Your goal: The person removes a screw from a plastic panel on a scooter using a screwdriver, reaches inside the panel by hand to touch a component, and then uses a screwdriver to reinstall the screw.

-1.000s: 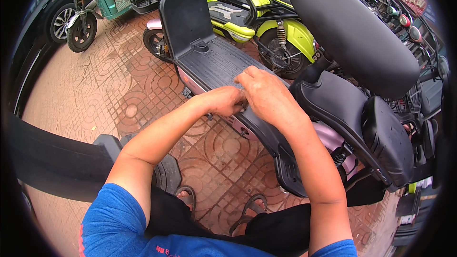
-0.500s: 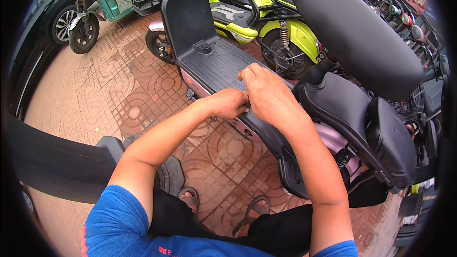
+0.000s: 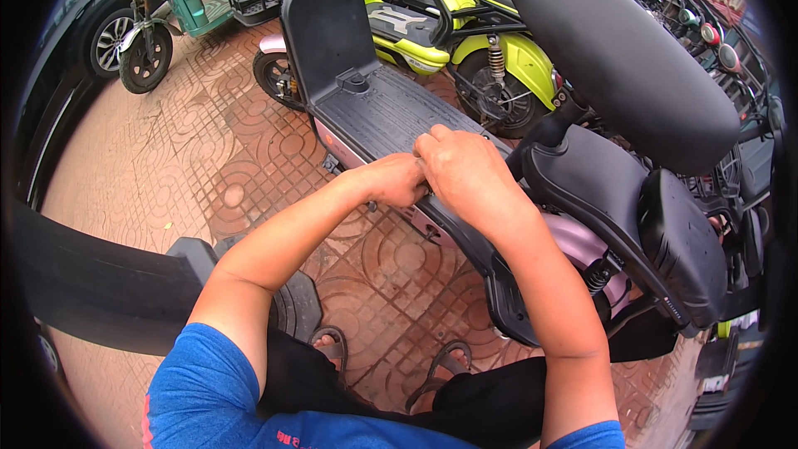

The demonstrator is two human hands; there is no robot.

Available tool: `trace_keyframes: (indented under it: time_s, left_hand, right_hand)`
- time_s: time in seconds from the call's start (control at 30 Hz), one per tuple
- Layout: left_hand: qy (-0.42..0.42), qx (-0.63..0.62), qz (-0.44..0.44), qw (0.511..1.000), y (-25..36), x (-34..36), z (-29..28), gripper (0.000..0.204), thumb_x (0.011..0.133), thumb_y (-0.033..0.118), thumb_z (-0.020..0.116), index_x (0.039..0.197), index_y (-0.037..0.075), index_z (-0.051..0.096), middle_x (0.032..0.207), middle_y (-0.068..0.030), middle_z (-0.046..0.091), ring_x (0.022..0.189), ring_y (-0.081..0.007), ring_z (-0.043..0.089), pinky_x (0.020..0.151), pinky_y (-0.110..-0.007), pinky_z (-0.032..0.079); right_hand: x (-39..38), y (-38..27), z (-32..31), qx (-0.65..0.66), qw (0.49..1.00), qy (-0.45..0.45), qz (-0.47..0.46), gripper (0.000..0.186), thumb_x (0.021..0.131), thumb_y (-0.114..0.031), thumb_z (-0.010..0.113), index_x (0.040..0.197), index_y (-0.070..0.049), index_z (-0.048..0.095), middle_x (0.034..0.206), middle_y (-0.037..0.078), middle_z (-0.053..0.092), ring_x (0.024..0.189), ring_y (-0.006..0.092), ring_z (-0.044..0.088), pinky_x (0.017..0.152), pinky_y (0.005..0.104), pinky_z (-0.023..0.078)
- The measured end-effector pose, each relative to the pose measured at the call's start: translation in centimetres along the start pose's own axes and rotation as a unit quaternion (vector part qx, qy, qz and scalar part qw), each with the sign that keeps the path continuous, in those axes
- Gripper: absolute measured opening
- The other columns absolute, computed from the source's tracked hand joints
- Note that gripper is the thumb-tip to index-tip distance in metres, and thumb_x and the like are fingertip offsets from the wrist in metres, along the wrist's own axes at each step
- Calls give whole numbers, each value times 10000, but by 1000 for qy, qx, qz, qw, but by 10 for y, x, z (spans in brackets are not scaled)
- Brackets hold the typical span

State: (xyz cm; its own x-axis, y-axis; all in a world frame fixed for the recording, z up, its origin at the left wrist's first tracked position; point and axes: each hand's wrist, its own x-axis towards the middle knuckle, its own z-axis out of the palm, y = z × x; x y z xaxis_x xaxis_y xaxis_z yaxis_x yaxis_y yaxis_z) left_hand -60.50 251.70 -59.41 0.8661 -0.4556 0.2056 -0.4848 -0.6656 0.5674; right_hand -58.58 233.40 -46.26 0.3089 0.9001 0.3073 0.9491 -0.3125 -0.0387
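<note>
My left hand [image 3: 397, 179] and my right hand [image 3: 461, 170] meet at the near edge of the black ribbed footboard [image 3: 374, 116] of a pink and black electric scooter. The fingers of both hands are curled and pressed together. My right hand lies partly over the fingertips of my left, so whatever they grip is hidden. The scooter's raised black seat cushion [image 3: 615, 58] is to the upper right of my hands, with a rear padded seat [image 3: 682, 241] below it.
Yellow-green scooters [image 3: 507, 58] stand behind, a teal vehicle [image 3: 187, 4] and dark car [image 3: 62, 58] at upper left, more scooters at right. A black curved object on a grey base [image 3: 91, 274] lies at my left. My sandalled feet are on red patterned paving [image 3: 249, 141].
My right fingers have shifted slightly down toward my left hand, staying at the footboard's edge. The view has moved very little.
</note>
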Motion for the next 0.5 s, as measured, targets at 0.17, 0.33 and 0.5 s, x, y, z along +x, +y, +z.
trace_keyframes:
  time_s: [0.17, 0.33, 0.5]
  left_hand:
    - [22, 2, -10, 1000, -19, -5, 11, 265, 847, 75, 666, 1098, -6, 693, 1089, -258, 743, 1086, -459, 691, 933, -517, 563]
    - [1, 35, 1, 999, -4, 1, 4, 272, 845, 66, 656, 1105, -6, 688, 1116, -265, 735, 1102, -456, 684, 936, -521, 561]
    - [-19, 36, -29, 999, -3, 0, 5, 283, 846, 60, 650, 1117, -8, 694, 1118, -266, 734, 1102, -459, 684, 941, -515, 562]
  right_hand:
    - [-3, -19, -7, 3, 1000, 6, -12, 149, 895, -60, 695, 1015, 0, 631, 950, 157, 652, 873, 392, 713, 748, 491, 580]
    - [-8, -11, -8, -23, 999, -28, -10, 213, 877, -53, 703, 1067, 6, 628, 1015, 160, 654, 926, 374, 711, 790, 477, 585]
    - [-15, -16, -7, -20, 1000, -9, 7, 205, 902, -48, 682, 1096, -1, 640, 1059, 159, 662, 974, 369, 708, 822, 476, 585]
